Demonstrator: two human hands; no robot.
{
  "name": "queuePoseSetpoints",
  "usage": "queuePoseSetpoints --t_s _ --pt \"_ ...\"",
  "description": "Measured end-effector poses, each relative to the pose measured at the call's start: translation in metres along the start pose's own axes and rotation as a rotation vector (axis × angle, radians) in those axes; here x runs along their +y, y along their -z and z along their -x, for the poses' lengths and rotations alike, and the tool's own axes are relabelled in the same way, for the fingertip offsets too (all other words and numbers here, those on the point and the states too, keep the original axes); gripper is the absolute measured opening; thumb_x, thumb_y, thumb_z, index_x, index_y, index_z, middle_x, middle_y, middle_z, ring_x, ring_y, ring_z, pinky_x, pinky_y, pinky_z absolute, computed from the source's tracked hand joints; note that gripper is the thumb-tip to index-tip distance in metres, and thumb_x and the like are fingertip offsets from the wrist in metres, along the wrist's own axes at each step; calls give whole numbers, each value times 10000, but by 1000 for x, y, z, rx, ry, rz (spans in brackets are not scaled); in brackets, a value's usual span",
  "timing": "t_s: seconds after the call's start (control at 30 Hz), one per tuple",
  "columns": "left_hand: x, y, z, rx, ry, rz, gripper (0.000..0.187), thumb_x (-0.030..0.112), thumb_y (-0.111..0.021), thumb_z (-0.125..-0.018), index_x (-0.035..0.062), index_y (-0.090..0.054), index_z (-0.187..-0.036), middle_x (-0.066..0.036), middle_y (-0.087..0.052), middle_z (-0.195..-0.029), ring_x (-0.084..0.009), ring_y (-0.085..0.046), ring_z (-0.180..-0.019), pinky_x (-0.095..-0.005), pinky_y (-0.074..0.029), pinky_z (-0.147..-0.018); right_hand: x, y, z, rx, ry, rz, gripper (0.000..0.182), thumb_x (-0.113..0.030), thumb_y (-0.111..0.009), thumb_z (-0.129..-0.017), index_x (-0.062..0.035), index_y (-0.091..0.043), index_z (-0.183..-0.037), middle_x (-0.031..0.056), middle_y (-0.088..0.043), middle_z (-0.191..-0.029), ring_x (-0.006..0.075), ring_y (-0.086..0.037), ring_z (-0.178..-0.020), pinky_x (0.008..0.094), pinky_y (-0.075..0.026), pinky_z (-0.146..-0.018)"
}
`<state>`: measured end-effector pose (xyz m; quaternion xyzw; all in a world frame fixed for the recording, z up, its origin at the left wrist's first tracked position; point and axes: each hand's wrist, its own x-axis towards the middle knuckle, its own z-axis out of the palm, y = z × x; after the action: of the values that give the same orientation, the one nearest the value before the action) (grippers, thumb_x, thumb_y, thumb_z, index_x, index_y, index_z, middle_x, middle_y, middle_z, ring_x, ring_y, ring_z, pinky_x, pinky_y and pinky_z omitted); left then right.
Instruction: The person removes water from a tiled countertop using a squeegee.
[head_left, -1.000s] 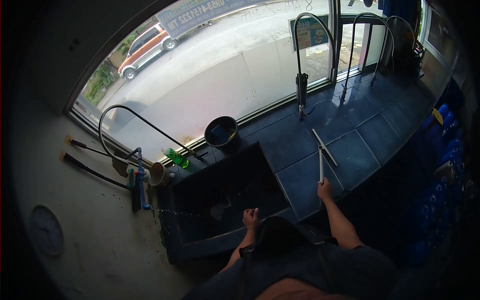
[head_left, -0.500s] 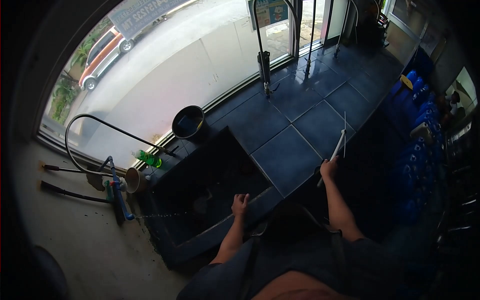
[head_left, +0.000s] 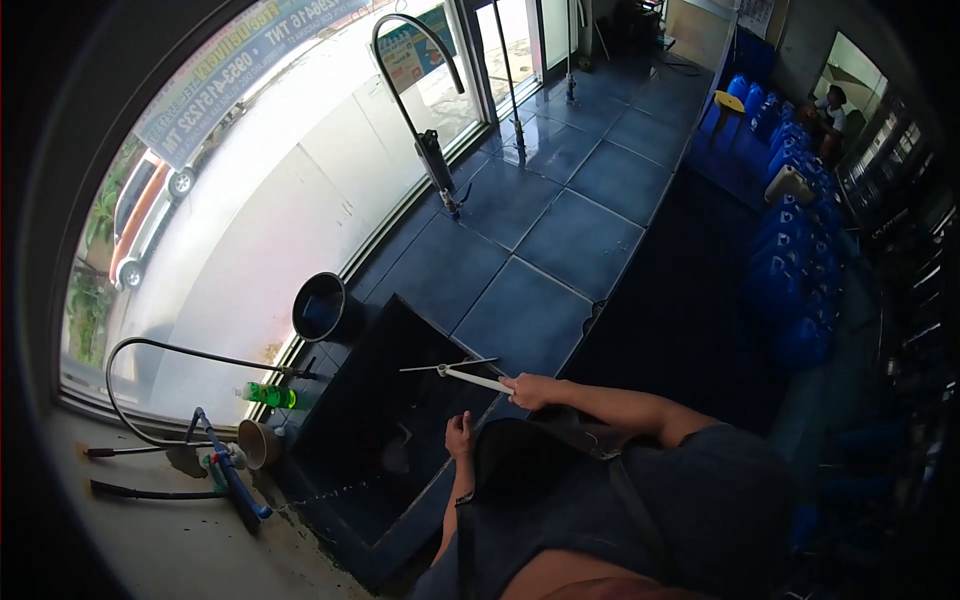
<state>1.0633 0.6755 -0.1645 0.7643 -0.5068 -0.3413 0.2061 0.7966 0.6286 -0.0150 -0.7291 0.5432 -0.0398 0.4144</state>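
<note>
My right hand (head_left: 532,391) is wrapped round the white handle of a squeegee (head_left: 475,379). Its thin crossbar lies over the far right corner of a dark tiled basin (head_left: 412,522). Above the basin's near rim is my left hand (head_left: 459,436), fingers curled in, with no object showing in it. From the blue pipe tap (head_left: 263,512) at the left wall, a thin stream of water arcs into the basin. Something pale shows dimly inside the basin.
A black bucket (head_left: 322,308), a green bottle (head_left: 268,395) and a brown pot (head_left: 258,443) stand by the window. Hoses with nozzles (head_left: 448,203) rise from the blue-tiled counter (head_left: 520,300). Blue jugs (head_left: 790,275) line the right; a person (head_left: 831,118) sits beyond, near a yellow stool (head_left: 729,102).
My right hand has swung the squeegee leftward from over the counter's edge to over the basin. My left hand remains by the basin rim. The view has turned to the right.
</note>
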Motion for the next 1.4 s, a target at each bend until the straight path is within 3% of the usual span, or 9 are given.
queuePoseSetpoints --t_s 0.07,0.33,0.43,0.57,0.97,1.17,1.23,1.33,1.4 --pt "26 24 23 26 -41 -44 516 587 -488 -917 103 -667 -944 -121 -631 -955 -353 -610 -932 -440 -470 -766 -7 21 8 -186 266 -93 606 -242 -520 -931 -18 -320 -1457 262 -656 -904 412 -637 -839 472 -492 -810" --pt "2 -1 -3 -62 6 -107 547 597 -553 -883 74 -642 -1015 -152 -614 -1020 -357 -592 -984 -459 -449 -839 20 59 47 46 78 101 525 -247 -544 -924 -5 -426 -1375 233 -658 -897 396 -636 -850 461 -494 -791" --pt "77 -12 17 38 -10 -214 706 660 -671 -748 69 -599 -1127 -151 -574 -1133 -365 -558 -1070 -486 -433 -895 41 71 74 121 -25 131 518 -248 -550 -921 -8 -436 -1365 228 -661 -921 391 -637 -864 457 -495 -797" --pt "137 -55 30 -58 -74 -362 1269 691 -821 -483 38 -301 -1439 -165 -401 -1410 -352 -412 -1290 -525 -354 -1037 68 71 111 323 -174 73 472 -239 -565 -908 -15 -475 -1314 219 -669 -918 383 -649 -875 456 -506 -802" --pt "164 -43 50 -235 -29 -491 1322 665 -834 -485 31 -218 -1469 -177 -322 -1462 -364 -365 -1323 -542 -327 -1060 103 37 198 639 -539 -115 426 -194 -621 -893 -40 -514 -1276 175 -694 -903 307 -691 -803 409 -539 -759" --pt "260 46 86 -296 -32 -593 1353 650 -842 -487 28 -173 -1485 -183 -280 -1491 -371 -340 -1341 -552 -312 -1073 109 30 220 740 -698 -125 511 -183 -609 -913 -26 -446 -1371 164 -694 -907 255 -691 -779 370 -548 -721" --pt "204 -13 56 -315 -29 -627 1364 646 -844 -487 26 -158 -1490 -186 -265 -1500 -373 -331 -1346 -555 -307 -1077 115 30 228 747 -704 -137 513 -184 -611 -912 -25 -446 -1371 165 -694 -905 257 -691 -779 371 -548 -718" --pt "265 39 85 -334 -14 -668 1380 639 -848 -488 24 -136 -1498 -189 -244 -1515 -376 -318 -1355 -560 -299 -1083 100 50 239 745 -723 -146 491 -179 -614 -908 -28 -466 -1350 162 -694 -892 254 -692 -780 374 -547 -709" --pt "178 -50 35 -324 2 -682 1386 636 -849 -488 24 -128 -1500 -190 -237 -1519 -377 -314 -1358 -561 -297 -1085 113 55 245 765 -724 -84 452 -179 -615 -906 -35 -494 -1318 158 -695 -887 249 -693 -789 376 -546 -707"
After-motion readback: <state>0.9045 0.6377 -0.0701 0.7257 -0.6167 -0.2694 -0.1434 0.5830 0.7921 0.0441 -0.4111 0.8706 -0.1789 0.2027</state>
